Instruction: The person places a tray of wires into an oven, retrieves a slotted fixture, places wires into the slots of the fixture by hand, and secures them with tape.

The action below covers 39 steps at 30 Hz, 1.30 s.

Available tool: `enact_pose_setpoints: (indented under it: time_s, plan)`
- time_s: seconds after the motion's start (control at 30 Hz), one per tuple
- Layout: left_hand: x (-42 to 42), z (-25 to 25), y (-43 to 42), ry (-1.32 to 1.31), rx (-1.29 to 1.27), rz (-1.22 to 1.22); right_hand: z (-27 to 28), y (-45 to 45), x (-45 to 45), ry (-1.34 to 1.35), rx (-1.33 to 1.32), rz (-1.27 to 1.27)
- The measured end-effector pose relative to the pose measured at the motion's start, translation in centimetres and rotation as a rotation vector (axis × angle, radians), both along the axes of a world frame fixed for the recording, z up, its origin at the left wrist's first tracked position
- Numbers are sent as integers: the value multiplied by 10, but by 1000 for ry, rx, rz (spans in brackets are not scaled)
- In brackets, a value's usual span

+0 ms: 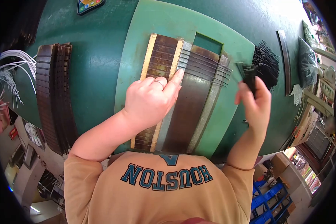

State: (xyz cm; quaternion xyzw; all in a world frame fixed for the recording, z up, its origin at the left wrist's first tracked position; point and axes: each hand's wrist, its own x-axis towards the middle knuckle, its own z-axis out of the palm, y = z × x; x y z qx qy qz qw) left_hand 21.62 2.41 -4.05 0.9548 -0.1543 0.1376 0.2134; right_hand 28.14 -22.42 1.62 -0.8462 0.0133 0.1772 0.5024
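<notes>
Where left hand (151, 98) seemingly touches | rods (205, 68) run rightward, slanting nearer

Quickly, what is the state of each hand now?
Left hand: index finger extended at thin rods, others curled; grip cannot be told.
Right hand: closed on a dark bundle, motion-blurred.

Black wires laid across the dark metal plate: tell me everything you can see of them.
The black wires look thin, dark and nearly straight, lying side by side, roughly parallel with narrow gaps. They cross the dark metal plate, slanting slightly; their left ends lie near a notched yellowish strip, and their right ends stick out past a grey strip over the light green board. The left hand has its index fingertip at the nearer wires' left ends. Whether they are metal or plastic, I cannot tell.
</notes>
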Motion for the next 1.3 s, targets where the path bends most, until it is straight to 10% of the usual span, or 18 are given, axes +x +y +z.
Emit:
enact_pose_setpoints:
  time_s: [0.93,1.1,1.2,1.3]
  plan:
    - [-10,2,2,70,41,-34,-8,-20,-1,40,-201,133]
    - [-5,17,4,166,33,-68,6,-12,-23,3,90,41]
    - [-1,41,-1,1060,-1147,93,13,23,-30,43,160,229]
    - [-2,37,0,1083,-1384,105,13,41,-27,53,132,366]
